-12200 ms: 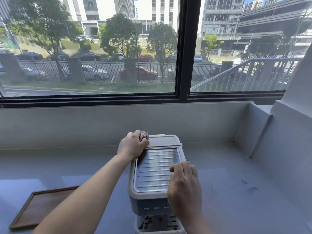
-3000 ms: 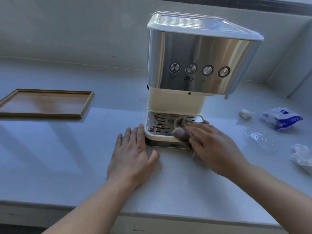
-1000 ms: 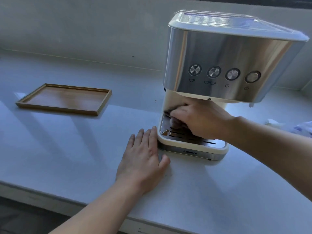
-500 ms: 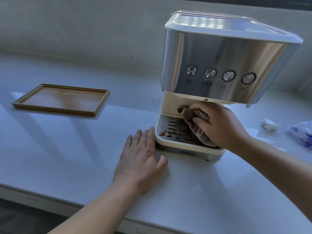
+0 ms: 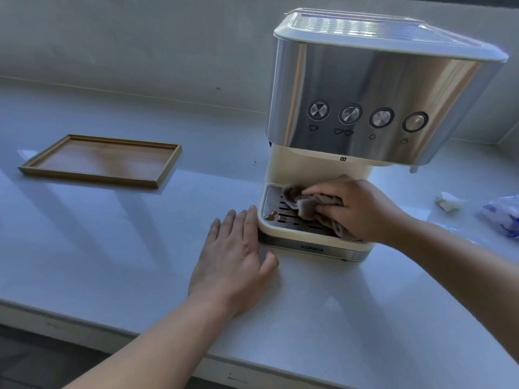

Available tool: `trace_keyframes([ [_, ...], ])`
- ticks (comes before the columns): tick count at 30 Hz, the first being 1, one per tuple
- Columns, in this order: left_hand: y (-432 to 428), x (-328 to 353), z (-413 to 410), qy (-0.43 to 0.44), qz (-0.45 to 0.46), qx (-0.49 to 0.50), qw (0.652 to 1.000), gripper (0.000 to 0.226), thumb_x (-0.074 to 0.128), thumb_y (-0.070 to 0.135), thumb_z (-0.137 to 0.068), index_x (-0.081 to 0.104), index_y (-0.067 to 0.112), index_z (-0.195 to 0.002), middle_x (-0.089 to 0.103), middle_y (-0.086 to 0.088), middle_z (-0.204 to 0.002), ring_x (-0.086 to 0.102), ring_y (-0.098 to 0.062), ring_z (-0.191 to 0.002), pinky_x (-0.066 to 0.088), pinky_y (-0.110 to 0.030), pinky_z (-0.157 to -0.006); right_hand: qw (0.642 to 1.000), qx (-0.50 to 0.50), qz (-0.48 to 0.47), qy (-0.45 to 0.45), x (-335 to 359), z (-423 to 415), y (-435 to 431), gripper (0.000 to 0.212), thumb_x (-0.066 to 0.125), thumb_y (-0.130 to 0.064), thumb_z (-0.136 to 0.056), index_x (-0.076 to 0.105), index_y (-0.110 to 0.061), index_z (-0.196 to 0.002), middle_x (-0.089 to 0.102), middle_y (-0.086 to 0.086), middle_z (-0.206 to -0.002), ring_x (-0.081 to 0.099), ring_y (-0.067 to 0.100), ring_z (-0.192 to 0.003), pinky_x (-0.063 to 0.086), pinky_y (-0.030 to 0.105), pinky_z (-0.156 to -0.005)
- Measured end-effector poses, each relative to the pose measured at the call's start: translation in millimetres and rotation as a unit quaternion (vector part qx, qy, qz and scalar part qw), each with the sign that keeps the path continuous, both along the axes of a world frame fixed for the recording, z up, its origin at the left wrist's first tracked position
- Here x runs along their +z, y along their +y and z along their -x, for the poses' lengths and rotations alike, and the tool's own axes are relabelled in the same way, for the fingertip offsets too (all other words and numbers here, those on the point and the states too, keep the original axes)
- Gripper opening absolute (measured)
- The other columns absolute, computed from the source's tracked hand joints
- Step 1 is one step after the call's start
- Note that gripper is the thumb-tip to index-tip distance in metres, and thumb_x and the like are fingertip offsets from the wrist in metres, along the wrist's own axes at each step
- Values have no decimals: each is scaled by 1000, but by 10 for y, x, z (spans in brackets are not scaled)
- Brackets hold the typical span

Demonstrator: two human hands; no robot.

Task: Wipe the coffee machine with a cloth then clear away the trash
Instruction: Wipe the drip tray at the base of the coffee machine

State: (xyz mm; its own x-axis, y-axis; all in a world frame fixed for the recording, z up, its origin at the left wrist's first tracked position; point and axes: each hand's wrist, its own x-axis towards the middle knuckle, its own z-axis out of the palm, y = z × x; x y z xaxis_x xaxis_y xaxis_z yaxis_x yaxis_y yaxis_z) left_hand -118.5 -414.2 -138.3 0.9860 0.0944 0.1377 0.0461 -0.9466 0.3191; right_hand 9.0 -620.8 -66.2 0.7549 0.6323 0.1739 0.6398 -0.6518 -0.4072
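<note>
A cream and steel coffee machine (image 5: pixel 365 102) stands on the white counter (image 5: pixel 112 248), right of centre. My right hand (image 5: pixel 362 209) is shut on a brown-grey cloth (image 5: pixel 306 206) and presses it onto the slotted drip tray (image 5: pixel 273 220), where a brown coffee stain shows at the front left corner. My left hand (image 5: pixel 236 259) lies flat and open on the counter, fingertips touching the left side of the machine's base. Trash lies at the far right: a crumpled white tissue (image 5: pixel 449 202) and a blue and white wrapper (image 5: pixel 502 217), cut off by the frame edge.
A shallow wooden tray (image 5: pixel 101 161) lies on the counter to the left, apart from the machine. A grey wall runs behind the counter. The counter's front edge crosses the bottom left, with dark floor below it.
My right hand has moved the cloth across the drip tray, from the back left corner to the right and now back toward the left. My left hand has stayed flat beside the base.
</note>
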Motion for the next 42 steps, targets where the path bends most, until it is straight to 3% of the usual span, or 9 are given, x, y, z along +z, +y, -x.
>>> trace_keyframes([
  [2,-6,-4,-3,1,-2,1,1000,80,16,52,-86,-6,20,-156,8,3,-165,-3,-13,-151,-3,-38,-124,999,7,8,-50,-42,106,-205,22,63,-27,-89,65,-39,-108,68,-14,-97,59,14,-93,51,32,-78],
  [5,-12,-14,-7,-1,-5,1,1000,80,18,51,-87,-5,19,-156,9,2,-165,-3,-15,-151,-3,-38,-124,995,40,-9,-91,-116,247,-252,20,61,-33,-89,65,-38,-108,60,-31,-102,53,10,-102,46,22,-83],
  [12,-19,-22,-5,0,-6,6,1000,80,18,52,-86,-5,20,-156,8,3,-165,-3,-12,-151,-4,-36,-124,999,43,5,-20,-83,43,196,32,56,-35,-88,61,-27,-119,69,-7,-111,59,20,-105,51,45,-87],
  [18,-4,6,8,0,-1,6,1000,76,22,47,-89,-3,21,-156,9,5,-165,-2,-11,-151,-4,-35,-123,989,128,70,-8,20,83,136,31,44,-33,-93,59,-19,-115,66,-7,-114,56,17,-106,46,43,-90],
  [22,-8,6,2,0,2,4,1000,75,22,47,-91,-4,22,-156,8,5,-165,-3,-11,-151,-4,-36,-124,997,42,3,-68,-93,223,-292,26,52,-26,-95,61,-28,-120,67,-13,-116,57,13,-112,48,33,-94],
  [29,-9,29,17,6,5,0,1000,76,24,46,-91,-6,22,-156,6,5,-166,-4,-11,-151,-6,-35,-123,993,-10,3,-114,-148,412,67,14,60,-22,-86,63,-25,-100,69,-10,-90,58,19,-87,50,38,-76],
  [33,-2,22,6,3,7,-1,1000,74,23,46,-91,-6,23,-156,6,6,-166,-4,-10,-151,-4,-35,-124,964,-185,-188,24,10,235,-116,13,60,-31,-87,58,-39,-98,68,-11,-65,63,11,-46,47,26,-35],
  [37,-6,22,17,4,0,1,1000,73,24,46,-93,-7,22,-156,6,5,-166,-4,-10,-151,-3,-36,-124,978,-177,-22,-112,-111,296,-222,12,63,-31,-89,61,-25,-100,63,-5,-104,55,22,-85,45,30,-68],
  [42,-11,10,16,6,0,5,1000,76,17,49,-89,-8,22,-156,4,6,-166,-6,-9,-151,-5,-35,-123,976,-110,-32,-183,-324,586,-107,19,65,-22,-91,69,-23,-110,63,-8,-128,53,17,-107,41,26,-86],
])
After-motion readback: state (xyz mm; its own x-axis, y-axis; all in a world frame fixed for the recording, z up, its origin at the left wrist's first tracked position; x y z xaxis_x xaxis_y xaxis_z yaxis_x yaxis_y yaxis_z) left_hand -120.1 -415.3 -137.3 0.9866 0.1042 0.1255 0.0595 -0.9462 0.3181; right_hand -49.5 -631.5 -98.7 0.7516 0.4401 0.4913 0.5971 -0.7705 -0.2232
